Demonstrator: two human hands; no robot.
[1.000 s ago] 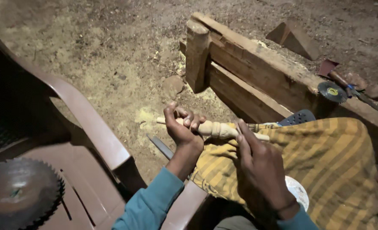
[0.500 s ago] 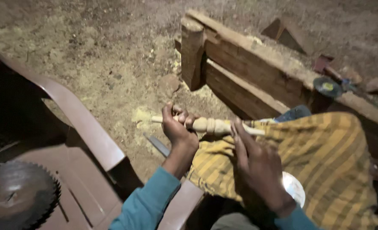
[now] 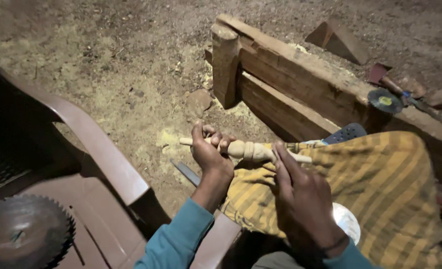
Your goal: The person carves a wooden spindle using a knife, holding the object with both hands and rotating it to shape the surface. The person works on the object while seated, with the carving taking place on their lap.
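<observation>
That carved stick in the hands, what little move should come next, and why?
Probably a small turn of the carved stick. The left hand wraps one end and the right hand pinches the thin end, holding it level over the striped cloth, so rolling would show another side.

Close head view, facing down

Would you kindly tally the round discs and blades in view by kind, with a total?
Toothed circular saw blade on the brown plastic chair: 1
Small dark grinding disc with yellow centre on the wooden beam: 1
Total: 2
</observation>
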